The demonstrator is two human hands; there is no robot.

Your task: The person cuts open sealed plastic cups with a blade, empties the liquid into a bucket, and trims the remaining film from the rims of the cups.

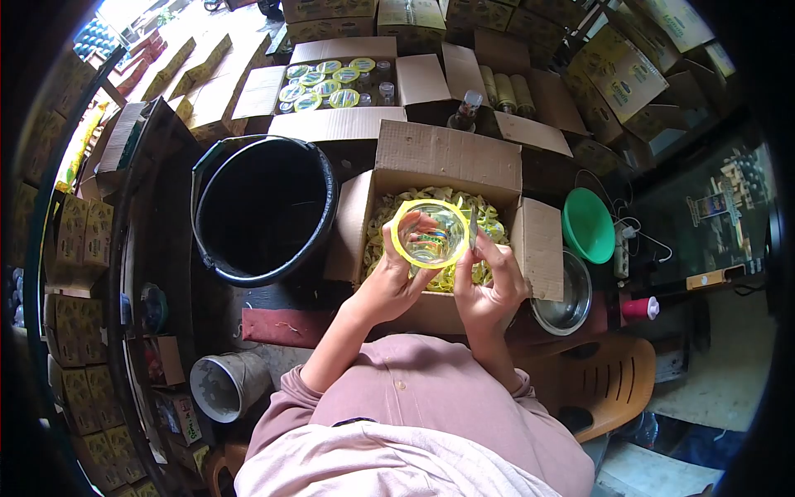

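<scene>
A clear cup with a yellow rim (431, 234) is held up over the open carton, its round end facing me. My left hand (387, 277) is closed around its left side, fingers behind the clear wall. At its right edge, my right hand (490, 286) pinches a thin, dark, blade-like piece (473, 226) upright beside the rim; its exact kind is unclear. Below both hands, an open cardboard carton (447, 157) holds a heap of crumpled yellow-and-clear pieces (494, 222).
To the left stands a large black bucket (319, 240). Beyond is a carton (344, 124) of yellow-lidded cups. A green bowl (589, 225), metal bowl (577, 302) and pink thread spool (636, 309) lie right. A grey pail (257, 373) sits low left; stacked cartons surround the table.
</scene>
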